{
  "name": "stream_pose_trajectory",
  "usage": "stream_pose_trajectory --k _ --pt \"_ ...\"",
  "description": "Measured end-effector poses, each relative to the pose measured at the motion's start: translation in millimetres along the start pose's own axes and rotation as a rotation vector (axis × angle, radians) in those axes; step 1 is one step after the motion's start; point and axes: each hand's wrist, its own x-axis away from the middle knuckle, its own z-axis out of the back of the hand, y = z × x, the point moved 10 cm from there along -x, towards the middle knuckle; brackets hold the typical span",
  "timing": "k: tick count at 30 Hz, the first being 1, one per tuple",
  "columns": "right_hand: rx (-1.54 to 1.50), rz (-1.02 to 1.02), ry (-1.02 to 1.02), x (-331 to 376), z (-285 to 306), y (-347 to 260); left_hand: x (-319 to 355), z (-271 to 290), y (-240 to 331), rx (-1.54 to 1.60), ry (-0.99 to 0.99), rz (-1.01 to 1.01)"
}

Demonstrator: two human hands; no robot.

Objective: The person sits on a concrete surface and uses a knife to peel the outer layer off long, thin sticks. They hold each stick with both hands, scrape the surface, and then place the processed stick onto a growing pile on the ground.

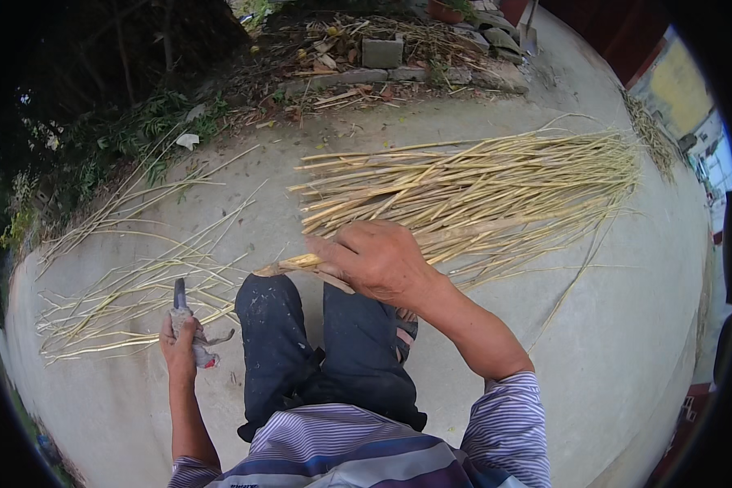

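Bamboo stalks (480, 183) heaped beyond right hand (378, 260); knife (179, 297) left.

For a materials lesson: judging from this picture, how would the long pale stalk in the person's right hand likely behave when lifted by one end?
The stalk looks thin and long, so probably light. The right hand grips one alone, and those in the bundle lie fairly straight, suggesting stiffness with some whip at the fine tips. Being round, it may roll on the concrete.

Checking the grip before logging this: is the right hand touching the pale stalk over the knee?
Touching. The head view shows the right hand closed around the pale stalk, fingers wrapped over it.
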Motion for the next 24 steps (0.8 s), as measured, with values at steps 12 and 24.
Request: stream_pose_trajectory --k 12,24 --pt "-0.245 0.026 -0.054 -69 1 -104 55 -68 123 0.275 -0.222 -0.368" --pt "-0.225 0.074 -0.013 -73 -11 -145 61 -34 138 0.226 -0.157 -0.636"
